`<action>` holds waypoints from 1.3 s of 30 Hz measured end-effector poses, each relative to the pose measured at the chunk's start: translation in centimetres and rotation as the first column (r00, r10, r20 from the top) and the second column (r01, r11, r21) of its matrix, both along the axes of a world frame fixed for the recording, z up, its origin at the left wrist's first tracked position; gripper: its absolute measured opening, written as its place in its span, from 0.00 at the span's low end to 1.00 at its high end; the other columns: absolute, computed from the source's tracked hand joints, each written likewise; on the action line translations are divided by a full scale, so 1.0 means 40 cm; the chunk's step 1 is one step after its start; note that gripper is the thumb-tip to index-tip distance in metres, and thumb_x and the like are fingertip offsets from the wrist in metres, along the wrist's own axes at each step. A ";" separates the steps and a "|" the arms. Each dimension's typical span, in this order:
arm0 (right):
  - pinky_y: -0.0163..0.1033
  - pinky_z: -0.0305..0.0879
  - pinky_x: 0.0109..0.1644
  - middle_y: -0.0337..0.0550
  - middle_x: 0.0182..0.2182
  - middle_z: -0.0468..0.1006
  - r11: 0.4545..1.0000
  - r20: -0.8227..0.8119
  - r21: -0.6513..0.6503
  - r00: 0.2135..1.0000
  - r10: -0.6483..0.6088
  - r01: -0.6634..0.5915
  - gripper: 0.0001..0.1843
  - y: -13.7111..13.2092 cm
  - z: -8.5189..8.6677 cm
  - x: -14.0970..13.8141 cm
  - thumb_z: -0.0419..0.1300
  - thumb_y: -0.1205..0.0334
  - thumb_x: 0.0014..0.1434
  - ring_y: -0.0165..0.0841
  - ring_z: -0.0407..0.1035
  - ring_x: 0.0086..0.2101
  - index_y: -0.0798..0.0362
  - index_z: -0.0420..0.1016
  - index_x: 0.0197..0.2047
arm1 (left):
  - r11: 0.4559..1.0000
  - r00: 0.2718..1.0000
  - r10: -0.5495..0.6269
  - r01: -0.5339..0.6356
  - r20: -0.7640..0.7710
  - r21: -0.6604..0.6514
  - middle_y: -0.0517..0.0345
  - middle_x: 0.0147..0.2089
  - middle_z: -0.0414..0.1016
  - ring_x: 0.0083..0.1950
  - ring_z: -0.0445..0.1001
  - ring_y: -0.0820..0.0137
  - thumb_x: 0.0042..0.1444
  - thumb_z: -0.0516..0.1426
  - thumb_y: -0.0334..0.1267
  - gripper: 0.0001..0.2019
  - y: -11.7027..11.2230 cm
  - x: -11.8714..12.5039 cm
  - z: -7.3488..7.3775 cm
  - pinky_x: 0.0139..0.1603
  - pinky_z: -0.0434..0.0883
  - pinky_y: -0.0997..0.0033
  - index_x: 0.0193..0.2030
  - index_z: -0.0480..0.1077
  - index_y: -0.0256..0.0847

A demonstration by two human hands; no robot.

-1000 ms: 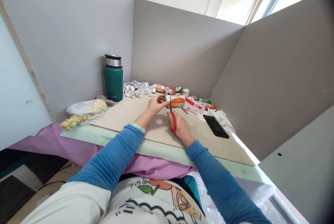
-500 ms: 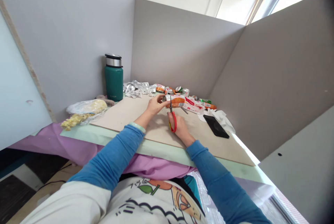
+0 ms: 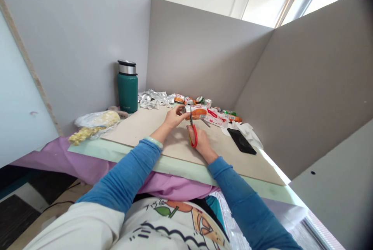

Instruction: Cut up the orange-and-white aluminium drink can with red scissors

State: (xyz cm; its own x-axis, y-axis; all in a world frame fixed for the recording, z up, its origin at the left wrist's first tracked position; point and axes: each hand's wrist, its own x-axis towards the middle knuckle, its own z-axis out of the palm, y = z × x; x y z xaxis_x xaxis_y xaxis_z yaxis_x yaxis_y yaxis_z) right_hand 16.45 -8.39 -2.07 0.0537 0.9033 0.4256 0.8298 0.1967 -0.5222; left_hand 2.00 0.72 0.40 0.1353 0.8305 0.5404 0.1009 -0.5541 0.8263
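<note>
My left hand (image 3: 175, 116) is closed around the left end of an orange and white drink can (image 3: 199, 112), which lies on its side just above the board. In my right hand (image 3: 201, 139) is a pair of scissors (image 3: 194, 137) with red and yellow handles. Their blades point up and away from me and meet the can near its left end. Whether the blades have gone into the metal is too small to tell. Behind the can lies a red and white package (image 3: 216, 117), partly hidden by it.
A beige board (image 3: 171, 147) covers the tabletop. At the back left stands a green flask (image 3: 127, 88). Crumpled silver scraps (image 3: 159, 97) and several cans (image 3: 178, 98) line the back. A black phone (image 3: 241, 141) and white tissue (image 3: 247, 131) lie right; a plastic bag (image 3: 97, 119) lies left.
</note>
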 end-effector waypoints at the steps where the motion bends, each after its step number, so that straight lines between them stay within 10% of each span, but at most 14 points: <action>1: 0.42 0.61 0.37 0.43 0.22 0.73 1.000 -0.002 0.003 1.000 0.004 -0.004 0.21 0.001 0.000 0.001 0.51 0.52 0.72 0.41 0.71 0.29 0.47 0.68 0.27 | 1.000 1.000 0.001 -0.001 0.001 0.002 0.47 0.50 0.81 0.40 0.77 0.68 0.52 0.67 0.42 0.25 0.001 0.000 -0.001 0.44 0.74 0.68 0.56 0.76 0.37; 18: 0.40 0.66 0.33 0.43 0.22 0.78 0.978 -0.291 -0.047 0.940 0.181 -0.203 0.30 -0.016 -0.001 0.014 0.48 0.35 0.69 0.36 0.72 0.25 0.50 0.69 0.27 | 0.989 0.992 -0.117 0.111 0.057 0.102 0.54 0.42 0.76 0.37 0.75 0.70 0.56 0.64 0.43 0.25 0.042 -0.004 -0.029 0.40 0.72 0.71 0.60 0.74 0.37; 39: 0.42 0.68 0.40 0.44 0.28 0.84 0.958 -0.376 -0.093 0.900 0.219 -0.272 0.30 -0.011 -0.006 0.026 0.44 0.36 0.71 0.38 0.74 0.32 0.46 0.69 0.27 | 0.979 0.975 -0.203 0.203 0.086 0.014 0.53 0.40 0.78 0.39 0.77 0.67 0.54 0.65 0.49 0.27 0.020 -0.004 -0.020 0.41 0.72 0.68 0.57 0.73 0.36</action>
